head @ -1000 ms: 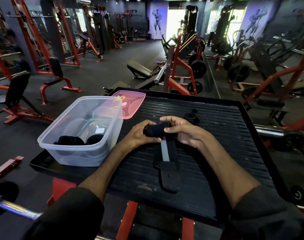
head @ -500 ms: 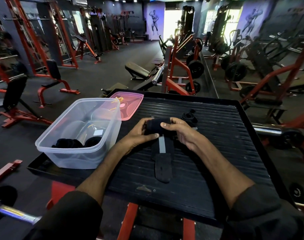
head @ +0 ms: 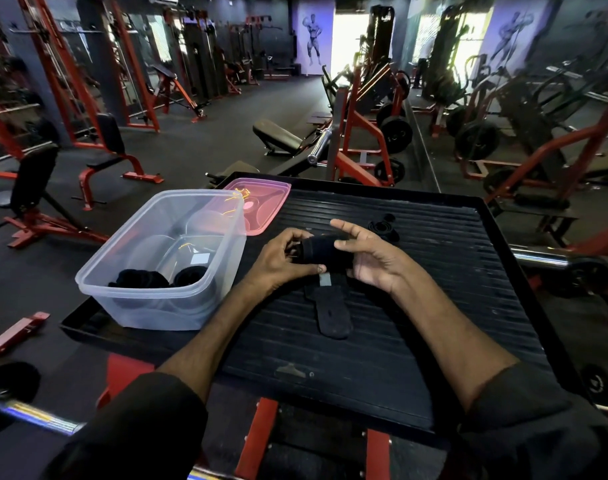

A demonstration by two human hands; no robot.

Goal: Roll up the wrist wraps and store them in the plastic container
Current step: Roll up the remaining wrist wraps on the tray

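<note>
A black wrist wrap [head: 318,252] is partly rolled into a thick cylinder above the black ribbed platform [head: 434,306]. Its loose tail, with a grey strip, lies flat toward me. My left hand [head: 282,259] grips the roll's left end. My right hand [head: 368,258] cups the right end with the fingers spread around it. A clear plastic container [head: 164,261] stands at the left of the platform, with two rolled black wraps [head: 140,278] in its near end. Another rolled wrap [head: 382,226] lies beyond my right hand.
A pink translucent lid [head: 261,206] lies behind the container at the platform's far edge. Red gym frames, benches and weight plates surround the platform. A chrome barbell end [head: 29,414] sits low at the left.
The roll has grown and the loose tail has shortened toward my hands. My right fingers have opened wider around the roll.
</note>
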